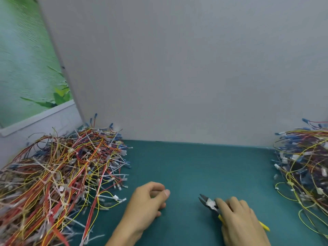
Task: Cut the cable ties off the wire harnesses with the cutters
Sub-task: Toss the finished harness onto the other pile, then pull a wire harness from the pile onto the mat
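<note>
Two harness piles (58, 174) (305, 162) flank mat (195, 166) | right hand (237, 221) covers cutters (208, 203), probably gripping

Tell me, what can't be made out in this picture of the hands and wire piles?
Head view only.
Cutters: yellow handles mostly covered by the right hand.
Left hand: curled fingers hide whether it pinches anything.
Right wire pile: cut off by the right edge.
Left wire pile: runs off left and bottom edges; near part blurred.
</note>
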Motion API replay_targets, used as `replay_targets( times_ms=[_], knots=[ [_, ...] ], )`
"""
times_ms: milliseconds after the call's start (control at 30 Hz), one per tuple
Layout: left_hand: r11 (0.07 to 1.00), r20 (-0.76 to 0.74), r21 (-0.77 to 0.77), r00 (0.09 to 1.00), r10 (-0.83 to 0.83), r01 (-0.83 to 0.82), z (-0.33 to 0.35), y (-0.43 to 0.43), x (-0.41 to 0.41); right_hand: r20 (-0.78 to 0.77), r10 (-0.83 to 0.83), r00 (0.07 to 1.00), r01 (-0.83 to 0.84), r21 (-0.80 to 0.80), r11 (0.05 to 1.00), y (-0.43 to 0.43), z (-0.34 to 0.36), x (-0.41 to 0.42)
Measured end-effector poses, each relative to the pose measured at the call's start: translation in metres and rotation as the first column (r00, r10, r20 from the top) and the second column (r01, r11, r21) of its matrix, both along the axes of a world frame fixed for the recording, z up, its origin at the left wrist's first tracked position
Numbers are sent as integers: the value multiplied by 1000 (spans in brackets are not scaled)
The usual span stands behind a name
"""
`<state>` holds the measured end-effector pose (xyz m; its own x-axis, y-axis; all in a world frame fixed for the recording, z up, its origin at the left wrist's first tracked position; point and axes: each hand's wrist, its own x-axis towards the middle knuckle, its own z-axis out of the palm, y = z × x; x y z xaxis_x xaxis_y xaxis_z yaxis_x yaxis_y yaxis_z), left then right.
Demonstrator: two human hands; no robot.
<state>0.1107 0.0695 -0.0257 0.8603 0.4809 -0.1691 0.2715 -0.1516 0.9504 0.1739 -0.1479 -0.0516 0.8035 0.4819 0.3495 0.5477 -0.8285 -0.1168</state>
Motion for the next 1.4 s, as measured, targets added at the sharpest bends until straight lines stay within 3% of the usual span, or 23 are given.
replay_targets(
  times_ms=[100, 200, 333, 467, 533, 600, 767, 833, 900, 1000, 1033, 1200, 1300, 1400],
  knots=[
    [978, 34, 208, 999, 26, -32, 17, 16, 3, 4, -64, 998, 64, 7, 998, 2, -3, 1],
    [887, 57, 452, 995, 77, -95, 36, 42, 8, 11, -87, 996, 86, 19, 996, 2, -10, 1],
    [669, 91, 719, 980, 177, -188, 55, 84, 15, 42, -105, 994, 102, 56, 993, 3, -15, 2],
    [403, 140, 874, 934, 328, -272, 68, 127, 25, 40, -141, 989, 136, 95, 986, 6, -15, 1],
    [231, 118, 944, 894, 431, -235, 74, 148, 30, 55, -152, 987, 145, 118, 982, 7, -16, 1],
    [147, 58, 977, 852, 521, -157, 78, 167, 31, 61, -155, 986, 146, 127, 981, 8, -15, 0],
    [283, -209, 958, 789, 578, 47, 73, 194, 22, 135, -148, 980, 123, 176, 977, 10, -19, 1],
    [292, -210, 955, 802, 559, 47, 72, 197, 21, 136, -134, 981, 111, 165, 980, 10, -21, 1],
    [368, -183, 929, 810, 558, -44, 78, 198, 20, 139, -129, 982, 106, 159, 982, 10, -22, 2],
    [668, -69, 670, 868, 492, -325, 95, 201, 17, 142, -135, 981, 112, 158, 981, 10, -23, 4],
    [728, -11, 566, 880, 475, -387, 101, 202, 14, 153, -133, 979, 107, 165, 981, 10, -24, 6],
    [869, 59, 55, 871, 488, -491, 124, 205, 1, 169, -131, 977, 106, 151, 983, 9, -24, 8],
    [906, -28, 208, 924, 381, -367, 127, 209, -1, 139, -151, 979, 138, 100, 985, 8, -19, 6],
    [919, -304, 393, 946, 114, 15, 134, 201, 0, 83, -150, 985, 142, 94, 985, 8, -17, 7]
  ],
)
